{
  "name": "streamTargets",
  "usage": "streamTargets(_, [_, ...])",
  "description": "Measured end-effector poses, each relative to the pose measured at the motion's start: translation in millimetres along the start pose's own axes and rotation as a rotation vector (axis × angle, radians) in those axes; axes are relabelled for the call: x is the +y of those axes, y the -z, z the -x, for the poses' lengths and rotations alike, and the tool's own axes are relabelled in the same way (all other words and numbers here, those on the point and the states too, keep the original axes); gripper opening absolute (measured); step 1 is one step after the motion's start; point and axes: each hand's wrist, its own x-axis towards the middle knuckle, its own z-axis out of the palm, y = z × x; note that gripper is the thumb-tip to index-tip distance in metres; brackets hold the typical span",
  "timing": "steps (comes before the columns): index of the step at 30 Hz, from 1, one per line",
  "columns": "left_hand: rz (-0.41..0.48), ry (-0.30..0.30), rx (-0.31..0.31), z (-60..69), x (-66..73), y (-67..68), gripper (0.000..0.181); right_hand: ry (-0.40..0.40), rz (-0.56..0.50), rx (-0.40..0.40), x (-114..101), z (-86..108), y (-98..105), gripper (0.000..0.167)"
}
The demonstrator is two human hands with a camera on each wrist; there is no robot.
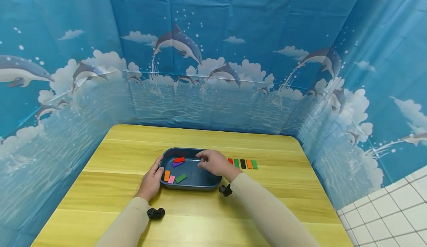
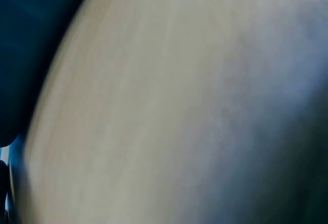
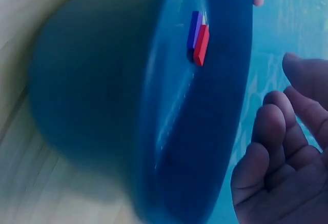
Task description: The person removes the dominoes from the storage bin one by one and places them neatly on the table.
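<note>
A dark blue-grey plastic tray [image 1: 197, 185] stands on the table. Inside its left part lie a red block [image 1: 179, 160], a purple block [image 1: 177, 164], an orange block [image 1: 167, 175], a pink block [image 1: 171, 179] and a green block [image 1: 181, 178]. My left hand [image 1: 151, 180] grips the tray's left end, thumb by the rim. Above the tray's right part hovers my right hand [image 1: 213, 162], fingers loosely bent. In the right wrist view, the right hand [image 3: 287, 147] has its thumb apart from the fingers and nothing visible between them. The left wrist view is mostly blurred.
Right of the tray, a row of small blocks includes a red block [image 1: 230, 161], a black block [image 1: 243, 164] and an orange block [image 1: 249, 164]. The yellow wood-grain table [image 1: 277, 187] is bordered by a blue dolphin-print curtain [image 1: 213, 102].
</note>
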Motion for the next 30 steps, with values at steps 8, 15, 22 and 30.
streamTargets(8, [-0.002,-0.004,0.01,-3.4,-2.2,-0.7,0.05,0.057,0.068,-0.145,-8,-27.2,-15,0.041])
streamTargets(15, [-0.013,-0.005,0.021,-5.8,-4.7,-1.5,0.051,0.062,0.154,-0.242,-9,-43.4,-27,0.039])
streamTargets(22, [-0.022,0.003,0.014,-4.2,-2.2,-2.7,0.052,0.071,0.149,-0.277,-19,-52.3,-20,0.039])
streamTargets(30, [-0.033,-0.002,0.018,-4.2,-3.3,-1.4,0.051,0.065,0.17,-0.285,-27,-64.9,-14,0.038])
